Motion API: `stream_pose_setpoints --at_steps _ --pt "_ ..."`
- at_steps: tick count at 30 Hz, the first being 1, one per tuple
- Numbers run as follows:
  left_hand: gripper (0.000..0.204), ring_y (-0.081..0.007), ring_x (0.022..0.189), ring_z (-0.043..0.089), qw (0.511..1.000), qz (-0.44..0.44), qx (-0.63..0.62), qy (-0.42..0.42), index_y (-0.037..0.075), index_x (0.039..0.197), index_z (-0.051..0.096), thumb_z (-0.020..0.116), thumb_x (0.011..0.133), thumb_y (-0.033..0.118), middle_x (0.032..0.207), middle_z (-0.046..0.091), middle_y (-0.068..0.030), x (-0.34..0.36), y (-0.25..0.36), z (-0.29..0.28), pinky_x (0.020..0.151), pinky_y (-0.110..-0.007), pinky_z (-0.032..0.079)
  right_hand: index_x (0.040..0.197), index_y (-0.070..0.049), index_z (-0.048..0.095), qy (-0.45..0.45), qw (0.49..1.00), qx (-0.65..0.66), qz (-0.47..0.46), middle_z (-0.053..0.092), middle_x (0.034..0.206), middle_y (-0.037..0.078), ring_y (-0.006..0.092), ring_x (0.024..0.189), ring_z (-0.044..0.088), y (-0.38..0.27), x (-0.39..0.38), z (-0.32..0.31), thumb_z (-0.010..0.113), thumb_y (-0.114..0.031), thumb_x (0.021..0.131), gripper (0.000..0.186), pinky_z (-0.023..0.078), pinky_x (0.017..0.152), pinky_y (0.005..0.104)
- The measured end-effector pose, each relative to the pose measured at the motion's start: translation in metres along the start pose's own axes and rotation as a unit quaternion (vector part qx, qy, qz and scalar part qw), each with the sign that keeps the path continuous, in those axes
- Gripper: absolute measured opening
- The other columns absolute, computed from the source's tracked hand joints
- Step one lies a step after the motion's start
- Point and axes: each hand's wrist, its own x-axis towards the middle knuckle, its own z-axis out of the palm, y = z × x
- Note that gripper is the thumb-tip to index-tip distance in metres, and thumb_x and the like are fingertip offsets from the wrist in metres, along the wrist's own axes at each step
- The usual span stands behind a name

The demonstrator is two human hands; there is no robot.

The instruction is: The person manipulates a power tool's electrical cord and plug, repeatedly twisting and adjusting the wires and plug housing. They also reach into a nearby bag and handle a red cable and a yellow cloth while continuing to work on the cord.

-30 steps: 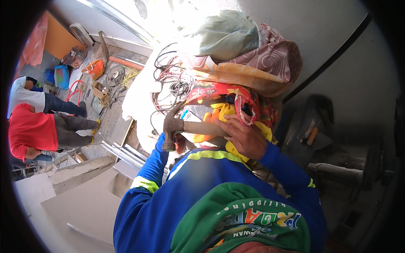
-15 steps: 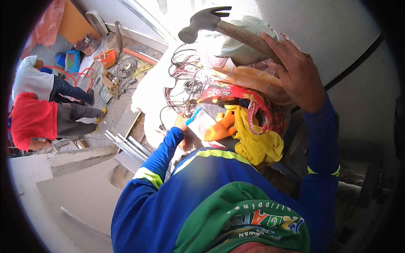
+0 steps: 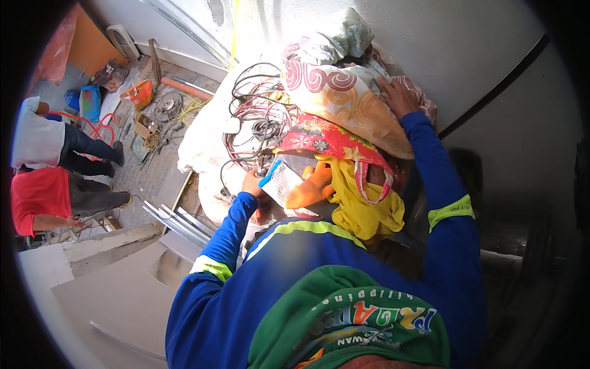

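My left hand (image 3: 251,183) is closed beside a small metal-and-dark piece (image 3: 263,163); what lies inside the fingers I cannot make out. Just right of it are a white knit glove with a blue cuff (image 3: 286,183) and an orange glove (image 3: 310,187). My right hand (image 3: 398,98) rests with fingers spread on a cloth bundle with orange and maroon swirls (image 3: 344,92). No hammer shows in or near it. Below that bundle lies a red patterned bag (image 3: 329,136) with a looped handle, and a yellow cloth (image 3: 369,206) hangs nearest me.
Coiled wires (image 3: 264,126) spread over a bright white sack (image 3: 206,144). Metal channels (image 3: 178,221) stick out at left, by a grey board (image 3: 110,295). Two people, one in a red shirt (image 3: 40,194), stand at far left near floor clutter. A white wall (image 3: 479,37) borders the right.
The hammer that my right hand held raised is out of sight. That hand has moved left and away from me onto the cloth bundle. My left hand stays by the metal piece.
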Motion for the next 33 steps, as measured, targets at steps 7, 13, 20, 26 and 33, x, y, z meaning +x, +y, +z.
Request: stream_pose_setpoints --at_steps 7,13,20,26,33 --pt "0.056 -0.0141 0.077 0.067 1.0 0.011 0.01 0.002 -0.005 0.121 0.06 0.08 0.077 0.025 0.089 0.072 -0.0106 -0.009 0.019 0.001 0.069 -0.029 0.053 0.125 -0.012 0.061 0.178 0.972 0.052 -0.143 0.063 0.11 0.01 0.0269 0.1 0.062 -0.055 -0.032 -0.113 0.063 -0.02 0.09 0.036 0.05 0.088 0.0383" --pt "0.049 -0.0136 0.073 0.067 0.999 0.022 -0.046 -0.001 -0.004 0.116 0.063 0.08 0.076 0.018 0.088 0.072 -0.0096 -0.018 0.023 0.001 0.066 -0.028 0.053 0.116 -0.003 0.063 -0.292 0.754 0.487 -0.331 0.061 0.11 0.015 0.0297 0.106 0.06 -0.182 -0.18 -0.137 0.064 -0.018 0.093 0.027 0.045 0.092 0.0398" --pt "0.05 -0.0136 0.078 0.067 0.998 0.001 -0.062 0.011 -0.004 0.12 0.061 0.079 0.078 0.015 0.093 0.072 -0.0103 -0.007 0.012 -0.001 0.069 -0.028 0.054 0.134 -0.003 0.053 -0.114 0.92 0.374 0.006 0.056 0.129 0.017 0.0379 0.117 0.054 -0.137 -0.184 -0.034 0.071 -0.022 0.085 0.055 0.04 0.103 0.0457" --pt "0.045 -0.0116 0.076 0.066 0.999 -0.019 -0.041 0.0 -0.004 0.116 0.062 0.079 0.078 0.015 0.089 0.072 -0.008 -0.019 0.029 0.001 0.067 -0.027 0.053 0.136 -0.003 0.051 -0.002 0.944 0.33 -0.028 0.055 0.131 0.018 0.0385 0.118 0.053 -0.155 -0.192 -0.028 0.072 -0.021 0.084 0.059 0.041 0.103 0.0457" --pt "0.045 -0.0116 0.075 0.065 0.999 -0.005 -0.049 0.002 -0.005 0.116 0.063 0.079 0.078 0.016 0.088 0.072 -0.0078 -0.02 0.033 0.003 0.067 -0.027 0.053 0.134 -0.005 0.053 -0.102 0.918 0.348 -0.161 0.054 0.133 0.015 0.0336 0.129 0.047 -0.148 -0.261 -0.065 0.069 -0.015 0.082 0.055 0.039 0.106 0.0472"
